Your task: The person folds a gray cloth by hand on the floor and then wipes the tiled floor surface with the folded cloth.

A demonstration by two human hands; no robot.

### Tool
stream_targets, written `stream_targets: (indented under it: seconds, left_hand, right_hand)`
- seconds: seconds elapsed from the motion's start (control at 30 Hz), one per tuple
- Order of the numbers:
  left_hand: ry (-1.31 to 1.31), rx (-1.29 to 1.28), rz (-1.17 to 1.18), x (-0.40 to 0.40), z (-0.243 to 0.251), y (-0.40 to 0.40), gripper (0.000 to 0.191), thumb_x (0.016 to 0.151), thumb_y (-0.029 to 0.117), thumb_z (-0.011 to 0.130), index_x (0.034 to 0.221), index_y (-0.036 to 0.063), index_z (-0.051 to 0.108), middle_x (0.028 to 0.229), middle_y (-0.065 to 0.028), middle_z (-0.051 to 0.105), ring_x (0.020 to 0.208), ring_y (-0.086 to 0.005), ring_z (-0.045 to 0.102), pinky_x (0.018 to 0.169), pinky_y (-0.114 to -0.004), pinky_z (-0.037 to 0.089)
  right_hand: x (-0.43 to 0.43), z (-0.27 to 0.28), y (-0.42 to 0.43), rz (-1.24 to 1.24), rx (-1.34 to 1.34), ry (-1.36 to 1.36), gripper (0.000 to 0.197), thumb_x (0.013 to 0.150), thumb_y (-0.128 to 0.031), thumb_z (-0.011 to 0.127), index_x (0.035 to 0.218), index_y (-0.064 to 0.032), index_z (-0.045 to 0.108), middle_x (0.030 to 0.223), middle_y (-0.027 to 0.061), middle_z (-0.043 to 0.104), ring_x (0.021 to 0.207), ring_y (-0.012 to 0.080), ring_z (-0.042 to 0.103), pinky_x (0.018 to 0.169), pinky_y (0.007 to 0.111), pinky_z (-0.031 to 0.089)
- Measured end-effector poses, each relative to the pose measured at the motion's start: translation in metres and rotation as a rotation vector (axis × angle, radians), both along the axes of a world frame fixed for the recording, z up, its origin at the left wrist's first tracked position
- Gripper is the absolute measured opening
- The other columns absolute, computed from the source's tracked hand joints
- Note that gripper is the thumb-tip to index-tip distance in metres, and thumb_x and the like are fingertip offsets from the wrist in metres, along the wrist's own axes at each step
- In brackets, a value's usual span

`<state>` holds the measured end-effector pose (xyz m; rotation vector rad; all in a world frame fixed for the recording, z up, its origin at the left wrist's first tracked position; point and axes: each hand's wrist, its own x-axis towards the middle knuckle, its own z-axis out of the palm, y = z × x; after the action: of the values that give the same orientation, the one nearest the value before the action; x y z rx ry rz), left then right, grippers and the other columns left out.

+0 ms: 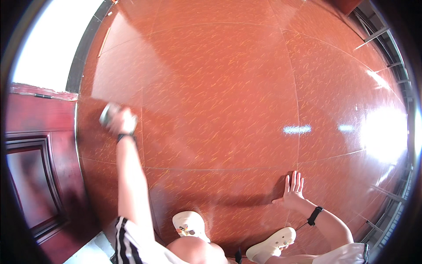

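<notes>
My left hand [122, 121], blurred, is closed on a pale cloth [107, 115] low over the red tiled floor [214, 99], near the wooden door at the left. What exactly the cloth is, the blur leaves uncertain. On the right, my right hand [293, 191] rests palm down on the floor with its fingers apart and nothing in it. Each wrist wears a dark band. Between my arms are my feet in cream clogs, the left clog [189, 222] and the right clog [275, 242].
A dark red panelled door [62, 115] stands at the left, beside a bright doorway with a dark stone sill [80, 56]. A thin pale strip [104, 42] lies near the sill. Metal racks [376, 36] line the right edge.
</notes>
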<state>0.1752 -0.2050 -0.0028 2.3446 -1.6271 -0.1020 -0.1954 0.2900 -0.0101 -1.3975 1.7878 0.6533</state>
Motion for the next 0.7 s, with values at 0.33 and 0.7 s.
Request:
stream_targets:
  seconds: [0.33,0.7]
  left_hand:
    - [0.311,0.141,-1.429,-0.402,-0.017,0.289,0.040,0.086,0.040,0.050,0.107,0.0056,0.051,0.102,-0.0158,0.054,0.093,-0.0269,0.053,0.081,-0.042,0.043]
    - [0.052,-0.213,-1.691,-0.410,-0.040,0.250,0.027,0.088,0.032,0.048,0.101,0.0105,0.058,0.108,-0.0158,0.055,0.097,-0.0299,0.056,0.077,-0.045,0.046]
  right_hand:
    - [-0.002,0.007,-0.005,-0.012,0.023,0.027,0.115,0.072,-0.075,0.043,0.139,0.0090,0.002,0.142,0.0351,-0.010,0.131,0.0498,-0.013,0.104,0.060,-0.007]
    - [-0.008,0.008,-0.006,0.005,0.051,0.092,0.117,0.070,-0.076,0.045,0.140,0.0055,-0.002,0.143,0.0319,-0.012,0.132,0.0466,-0.016,0.105,0.059,-0.007]
